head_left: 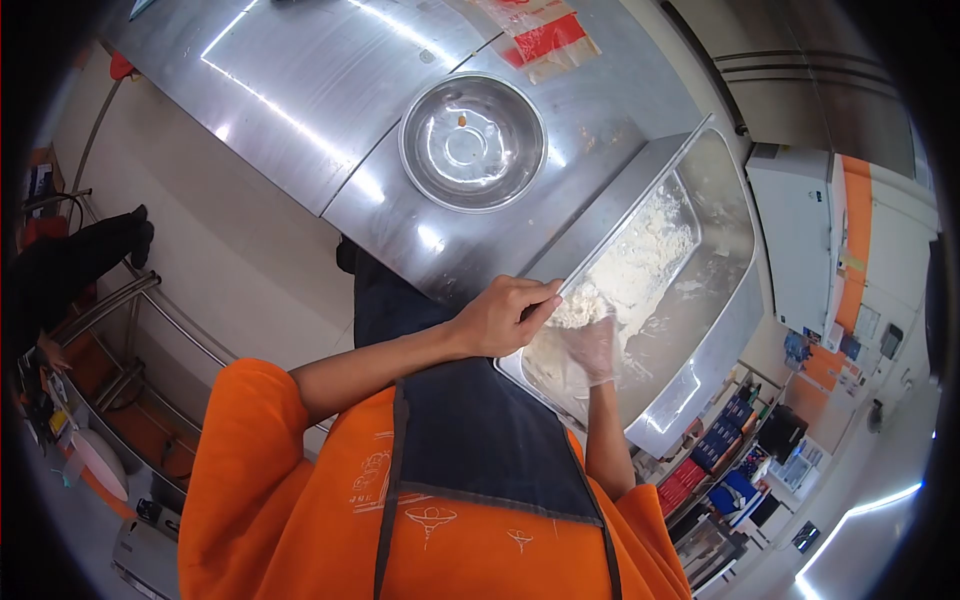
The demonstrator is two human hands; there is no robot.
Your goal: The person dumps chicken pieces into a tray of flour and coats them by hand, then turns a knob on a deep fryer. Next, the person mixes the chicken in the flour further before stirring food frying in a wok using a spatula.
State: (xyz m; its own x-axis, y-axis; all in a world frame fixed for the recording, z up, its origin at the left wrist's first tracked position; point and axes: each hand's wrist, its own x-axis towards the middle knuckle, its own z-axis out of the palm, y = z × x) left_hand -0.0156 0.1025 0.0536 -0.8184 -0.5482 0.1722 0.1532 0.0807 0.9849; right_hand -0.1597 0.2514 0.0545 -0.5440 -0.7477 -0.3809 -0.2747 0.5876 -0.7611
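A deep rectangular metal pan (722,262) stands tilted in my view, with white flour (640,262) spread over its bottom. My left hand (512,312) is bare and closed on the pan's near-left rim. Inside the pan, my right hand (594,350) wears a clear plastic glove dusted with flour. Its fingers curl against a lumpy, flour-coated clump (580,306); what is under the coating cannot be made out. Flour and the clump partly hide the fingertips.
A round steel bowl (478,190) with a small orange-brown bit in it sits on the metal table (300,120). A red and clear plastic bag (545,38) lies at the back. Another person's dark-clothed leg (85,250) shows at far left, near metal rails.
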